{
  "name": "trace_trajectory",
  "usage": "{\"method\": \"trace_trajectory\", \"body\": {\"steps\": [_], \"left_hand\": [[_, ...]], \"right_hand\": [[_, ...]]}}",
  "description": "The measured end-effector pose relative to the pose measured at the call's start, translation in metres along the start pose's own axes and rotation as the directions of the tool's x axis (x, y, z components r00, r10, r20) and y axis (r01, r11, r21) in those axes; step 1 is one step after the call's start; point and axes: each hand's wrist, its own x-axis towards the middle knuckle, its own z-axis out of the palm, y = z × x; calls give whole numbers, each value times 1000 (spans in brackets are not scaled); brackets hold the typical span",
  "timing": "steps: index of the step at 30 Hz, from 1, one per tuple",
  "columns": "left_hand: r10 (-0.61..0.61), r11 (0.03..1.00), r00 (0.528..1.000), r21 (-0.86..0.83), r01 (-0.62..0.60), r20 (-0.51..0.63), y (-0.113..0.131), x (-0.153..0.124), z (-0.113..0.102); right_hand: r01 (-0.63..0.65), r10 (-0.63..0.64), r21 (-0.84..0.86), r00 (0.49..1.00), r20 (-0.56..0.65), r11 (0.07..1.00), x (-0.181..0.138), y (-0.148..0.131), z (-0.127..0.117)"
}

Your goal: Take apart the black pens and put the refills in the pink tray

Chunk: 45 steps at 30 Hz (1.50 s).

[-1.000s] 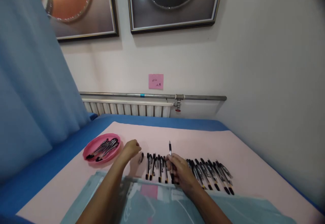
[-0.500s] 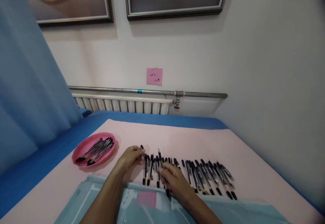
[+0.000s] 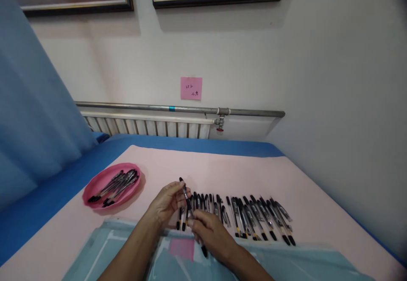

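My left hand (image 3: 168, 201) pinches a clear pen cap with a black end (image 3: 182, 181) between thumb and fingers. In my right hand (image 3: 212, 231) is a pen (image 3: 204, 250), gripped along its barrel and slanting up to the left. The pen's tip end meets the cap; how far it sits inside I cannot tell. Beneath and beside both hands, loose pens and caps (image 3: 208, 204) lie in a row. More pens and caps (image 3: 263, 217) continue the row to the right. On the left, a pink plate (image 3: 87, 194) holds several pens (image 3: 119, 185).
A pink cloth (image 3: 178, 162) covers a blue bed or table (image 3: 190, 143). Along the near edge lies a light blue plastic-looking sheet (image 3: 127, 251). Behind stand a radiator (image 3: 159, 127) and a pipe (image 3: 197, 110); a blue curtain (image 3: 34, 102) hangs at the left.
My right hand has brought the pen left and lined it up with the cap in my left hand, so the two now meet. The camera view has shifted slightly.
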Motion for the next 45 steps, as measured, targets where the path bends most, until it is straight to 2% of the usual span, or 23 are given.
{"method": "trace_trajectory", "body": {"steps": [6,14,23,30,38,41,44,45], "left_hand": [[24,998,998,54,-26,54,-6,-3,4],[84,991,996,110,-81,-24,-25,-1,11],[52,965,998,256,-55,19,-37,-3,15],[148,945,988,299,-131,-34,-45,-9,26],[161,956,986,255,-146,-41,-48,-11,30],[206,947,976,264,-182,-66,-49,-11,37],[260,931,964,281,-234,-62,-39,-10,39],[318,909,945,305,-282,-75,-31,-10,36]], "right_hand": [[-19,19,8,999,-31,1000,2,3,0],[-52,56,33,992,-116,998,5,7,5],[-62,72,63,982,-172,996,6,6,4],[-44,58,74,979,-195,996,7,12,5],[-40,71,157,978,-195,987,7,13,6],[-50,85,177,977,-194,983,10,11,5],[18,7,109,976,-220,994,14,6,2],[32,-10,100,975,-220,994,14,5,1]]}}
